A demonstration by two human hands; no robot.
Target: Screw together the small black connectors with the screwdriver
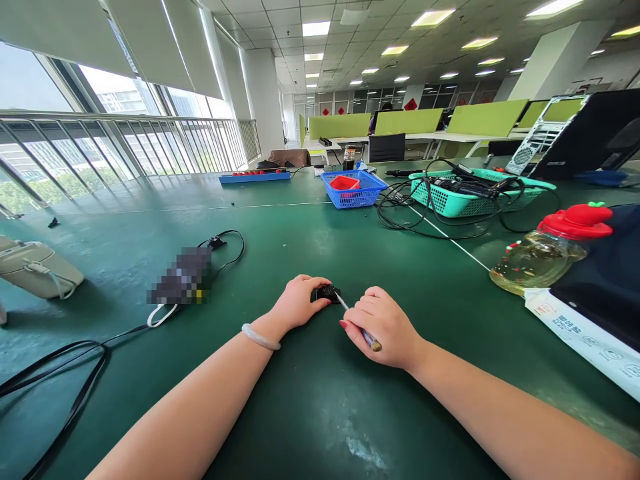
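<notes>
On the green table point(320, 400), my left hand point(299, 301) is closed around a small black part point(327, 292), pinning it to the surface. My right hand point(385, 328) grips a thin screwdriver point(356, 321) like a pen. Its metal tip points at the black part, and its handle end sticks out below my fingers. The two hands sit close together at the table's middle. A pale bangle is on my left wrist.
A blue basket point(356, 190) with a red tray and a teal basket point(463, 195) full of black cables stand behind. A red-capped bottle point(543, 250) lies at the right beside a dark box. Black cables and a blurred device point(183, 280) lie to the left.
</notes>
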